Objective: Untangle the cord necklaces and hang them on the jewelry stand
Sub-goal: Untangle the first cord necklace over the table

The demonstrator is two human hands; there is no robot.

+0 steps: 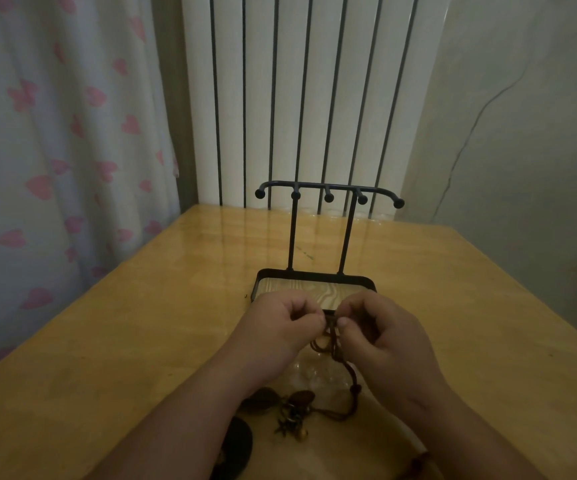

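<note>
Left hand and right hand are both over the middle of the wooden table, fingers curled in and pinching the same knot of brown cord necklaces between them. The loose cord trails off toward 6 o'clock, where the pendants lie on the table. The black jewelry stand sits just past the hands at 12 o'clock.

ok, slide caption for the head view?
Left hand and right hand pinch tangled brown cords over the table; pendants rest on it; the jewelry stand behind holds nothing.
</note>
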